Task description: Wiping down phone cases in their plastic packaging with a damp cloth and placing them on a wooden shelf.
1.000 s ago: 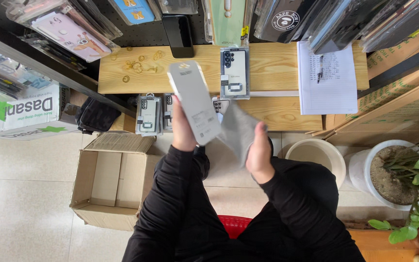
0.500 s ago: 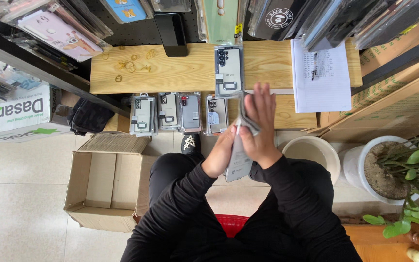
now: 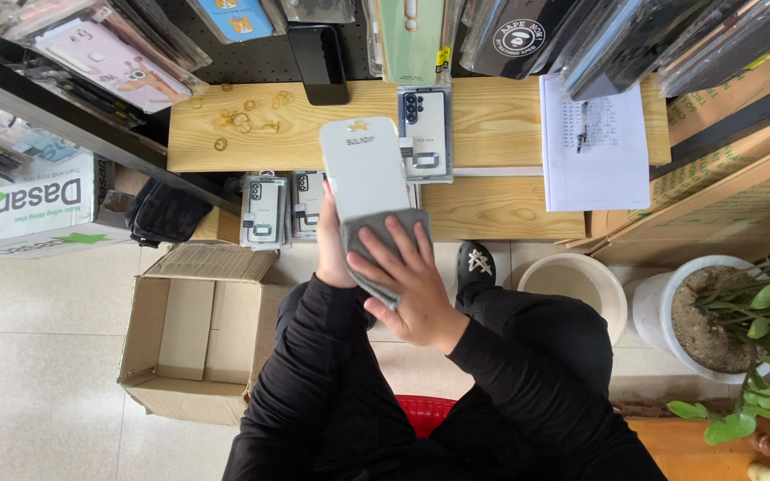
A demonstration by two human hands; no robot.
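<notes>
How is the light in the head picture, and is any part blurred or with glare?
Head view: soft, even daylight; the white package in the left hand is sharp, as is the right hand pressing the grey cloth; glare on hanging plastic packs; edges bend slightly.

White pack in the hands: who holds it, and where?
The left hand grips the white pack at its lower left edge. The right hand presses a grey cloth on its bottom end.
</notes>
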